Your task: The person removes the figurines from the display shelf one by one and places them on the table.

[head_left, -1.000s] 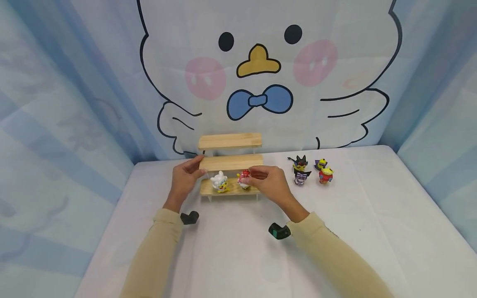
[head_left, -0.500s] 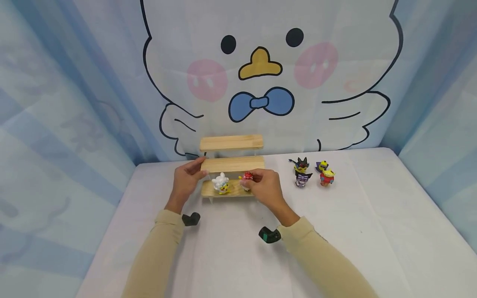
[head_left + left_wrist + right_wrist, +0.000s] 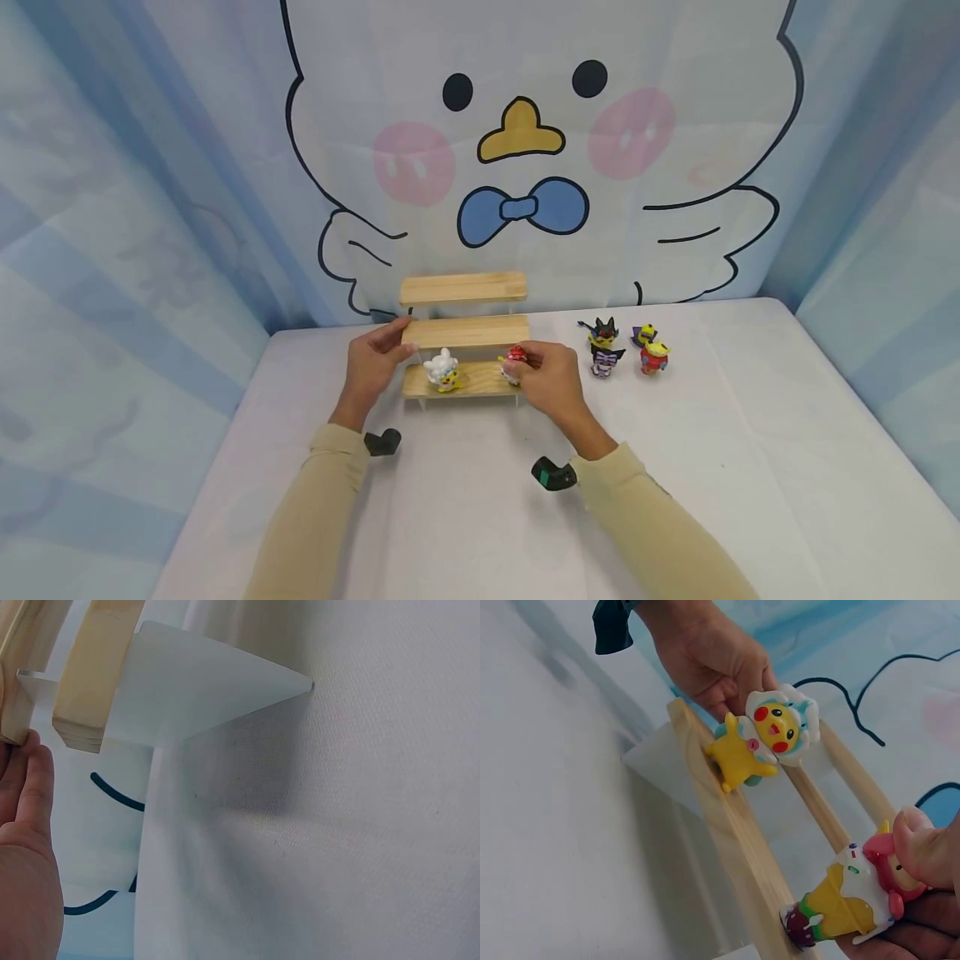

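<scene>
Head view: at the right end of the lowest wooden shelf point(image 3: 459, 380), a red-capped figure point(image 3: 513, 363) is pinched in the curled grip of the right hand point(image 3: 550, 382). A white-hooded figure point(image 3: 442, 367) is stood toward that shelf's left end. Farther back, the middle shelf's point(image 3: 465, 330) left end is held by the left hand point(image 3: 372, 367), fingers closed on it.
</scene>
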`<state>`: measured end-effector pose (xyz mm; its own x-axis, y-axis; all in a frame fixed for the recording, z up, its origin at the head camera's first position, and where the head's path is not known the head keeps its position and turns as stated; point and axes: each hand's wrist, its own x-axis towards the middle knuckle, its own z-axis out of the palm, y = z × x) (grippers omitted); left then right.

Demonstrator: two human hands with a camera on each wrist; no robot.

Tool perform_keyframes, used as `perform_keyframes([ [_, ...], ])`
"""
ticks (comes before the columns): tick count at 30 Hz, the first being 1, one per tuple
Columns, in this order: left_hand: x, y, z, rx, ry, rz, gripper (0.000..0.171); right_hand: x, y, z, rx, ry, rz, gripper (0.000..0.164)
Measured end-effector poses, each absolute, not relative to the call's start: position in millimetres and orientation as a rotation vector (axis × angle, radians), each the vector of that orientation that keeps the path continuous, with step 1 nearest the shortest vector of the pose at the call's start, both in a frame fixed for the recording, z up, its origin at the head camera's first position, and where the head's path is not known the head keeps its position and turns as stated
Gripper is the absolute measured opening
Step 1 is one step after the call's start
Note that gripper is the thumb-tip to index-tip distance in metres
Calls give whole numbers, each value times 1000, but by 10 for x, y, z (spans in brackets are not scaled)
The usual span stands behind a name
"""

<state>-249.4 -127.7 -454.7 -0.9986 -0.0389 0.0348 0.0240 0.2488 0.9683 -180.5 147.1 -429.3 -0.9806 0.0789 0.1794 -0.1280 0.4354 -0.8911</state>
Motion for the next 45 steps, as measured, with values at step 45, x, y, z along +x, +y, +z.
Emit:
perform_keyframes([
  [45, -2517, -1285, -4563, -38, -2404, -1938, 51, -1650, 2318, -4221, -94, -2513, 1403, 28],
])
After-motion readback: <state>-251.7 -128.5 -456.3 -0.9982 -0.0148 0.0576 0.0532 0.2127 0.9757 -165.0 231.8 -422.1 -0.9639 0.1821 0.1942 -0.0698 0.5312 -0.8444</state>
